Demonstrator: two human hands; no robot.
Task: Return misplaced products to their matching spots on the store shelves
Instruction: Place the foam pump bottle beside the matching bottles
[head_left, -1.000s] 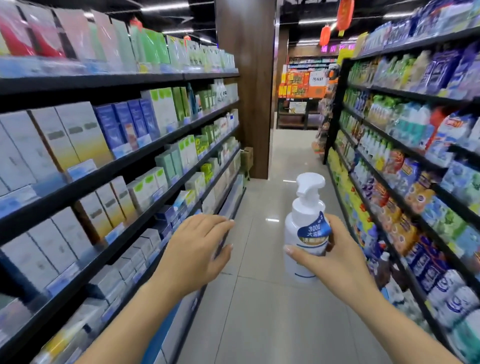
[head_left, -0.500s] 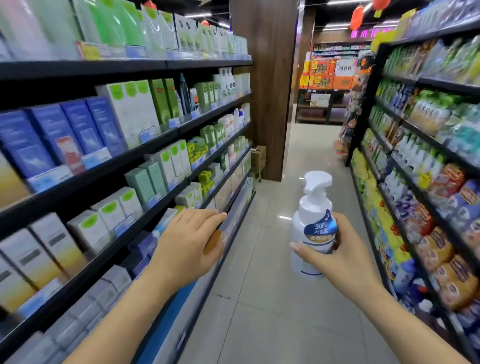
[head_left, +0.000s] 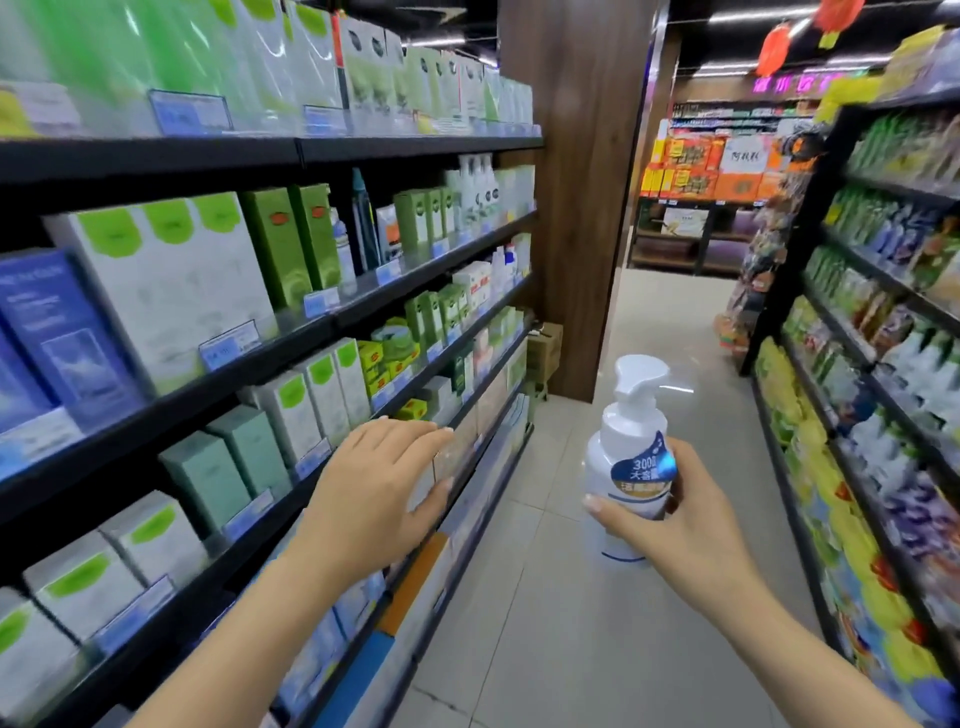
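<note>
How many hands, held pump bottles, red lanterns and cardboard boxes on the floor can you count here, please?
Hands: 2, the left hand and the right hand
Held pump bottle: 1, in the right hand
Red lanterns: 2
Cardboard box on the floor: 1
Total: 6

open aisle floor (head_left: 597, 597) — boxes (head_left: 171, 280) crowding shelves (head_left: 332, 322)

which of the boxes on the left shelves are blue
The blue boxes at the near left end of the second shelf from the top; the neighbouring boxes are white-and-green, green or teal.
</note>
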